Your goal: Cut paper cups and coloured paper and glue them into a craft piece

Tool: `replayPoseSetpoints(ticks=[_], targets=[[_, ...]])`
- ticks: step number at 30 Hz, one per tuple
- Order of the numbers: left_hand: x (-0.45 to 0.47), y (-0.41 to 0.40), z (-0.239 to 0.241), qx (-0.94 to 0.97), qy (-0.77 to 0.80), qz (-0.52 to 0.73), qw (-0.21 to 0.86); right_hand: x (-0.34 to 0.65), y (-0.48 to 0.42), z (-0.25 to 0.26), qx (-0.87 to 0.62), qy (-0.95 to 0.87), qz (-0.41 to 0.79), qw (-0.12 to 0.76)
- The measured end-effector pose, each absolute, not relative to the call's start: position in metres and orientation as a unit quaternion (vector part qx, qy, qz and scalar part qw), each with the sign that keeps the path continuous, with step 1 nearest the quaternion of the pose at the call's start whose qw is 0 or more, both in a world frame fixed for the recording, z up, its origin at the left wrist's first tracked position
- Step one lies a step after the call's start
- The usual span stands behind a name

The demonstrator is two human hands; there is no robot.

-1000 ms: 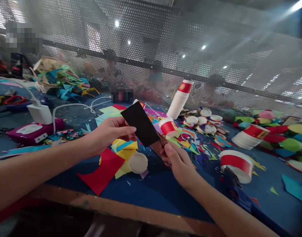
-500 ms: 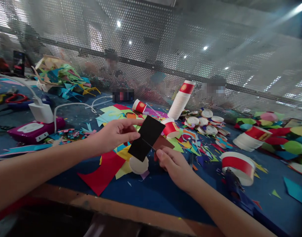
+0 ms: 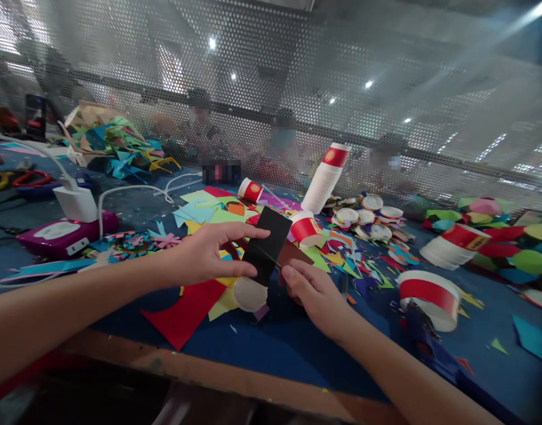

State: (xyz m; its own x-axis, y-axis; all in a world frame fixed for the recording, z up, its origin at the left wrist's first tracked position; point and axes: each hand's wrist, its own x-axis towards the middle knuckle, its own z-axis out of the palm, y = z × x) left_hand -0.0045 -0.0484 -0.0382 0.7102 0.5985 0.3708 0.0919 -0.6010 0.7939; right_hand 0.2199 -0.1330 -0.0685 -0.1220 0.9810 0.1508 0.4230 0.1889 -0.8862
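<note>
My left hand (image 3: pixel 211 251) grips a small black rectangle of paper (image 3: pixel 266 242), index finger along its upper part and thumb at its lower left edge. My right hand (image 3: pixel 313 295) is closed, thumb on top, around a thin straight metallic-looking piece (image 3: pixel 273 260) that lies across the black paper; its kind I cannot make out. A brown piece of paper (image 3: pixel 295 255) shows just behind the right fingers. Below the hands lie a round whitish disc (image 3: pixel 250 295) and a red sheet of paper (image 3: pixel 185 310).
Behind stand a leaning stack of paper cups (image 3: pixel 324 180) and a red-banded cup (image 3: pixel 305 229). Coloured scraps cover the middle. A blue glue gun (image 3: pixel 434 348) lies at right by a cut cup ring (image 3: pixel 430 298). At left are a purple power strip (image 3: pixel 67 233) and scissors (image 3: pixel 32 178).
My left hand has shifted right and down along the black paper, thumb now lower and fingers wider apart. The paper looks narrower, turned or bent. My right hand has barely moved.
</note>
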Motion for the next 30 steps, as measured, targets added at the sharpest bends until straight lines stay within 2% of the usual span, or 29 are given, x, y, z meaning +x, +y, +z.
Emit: replayPoseSetpoints(ticks=[4, 30], targets=[[-0.005, -0.047, -0.041, 0.827, 0.17, 0.306, 0.439, 0.22, -0.134, -0.067, -0.521, -0.655, 0.374, 0.399], [-0.007, -0.052, -0.036, 0.822, 0.194, 0.261, 0.468, 0.213, -0.141, -0.049, -0.505, -0.572, 0.504, 0.405]])
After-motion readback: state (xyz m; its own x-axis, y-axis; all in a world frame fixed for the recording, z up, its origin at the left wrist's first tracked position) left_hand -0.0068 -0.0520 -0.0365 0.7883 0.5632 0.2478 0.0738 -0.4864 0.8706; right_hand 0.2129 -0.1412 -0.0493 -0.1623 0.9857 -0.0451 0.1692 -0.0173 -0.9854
